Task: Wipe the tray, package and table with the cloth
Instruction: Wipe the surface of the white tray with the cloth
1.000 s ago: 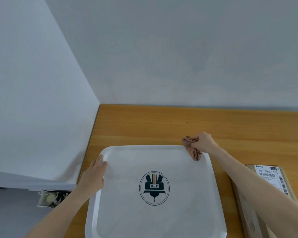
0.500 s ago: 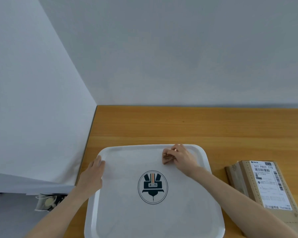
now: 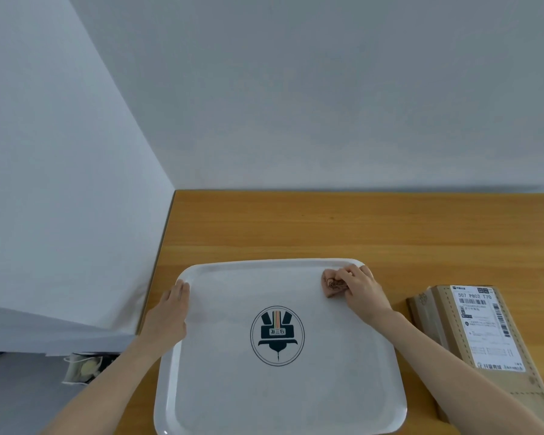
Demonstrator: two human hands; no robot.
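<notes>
1. Right grip (image 3: 363, 291): fingers curled round a bunched pinkish-brown cloth (image 3: 333, 284), clamped on it & pressing it onto the white tray (image 3: 264, 400). Bunching makes a firm pad, prob. so pressure goes into the surface.
2. The cloth sits just left of the right grip, at the tray's far right corner, just inside the rim. This reads as working the edges/corners, where dirt tends to collect.
3. Left grip (image 3: 167, 315): fingers straight & together, laid flat on the tray's left rim, holding nothing. Likely purpose: pin the tray so it doesn't skate on the wooden table (image 3: 327, 224) during wiping.
4. Round dark logo (image 3: 277, 335) lies betw. the two grips, nearer the person than the cloth.
5. Cardboard package (image 3: 478, 328) w/ shipping label lies flat on the table to the right of the right grip. It is near the tray, not touching it as far as shows, and in easy reach for the next step.
6. Progress (judgement): tray step in hand; package & table not yet done.
7. Risk: a hard push at the corner could shift the tray if the left grip lifts.
</notes>
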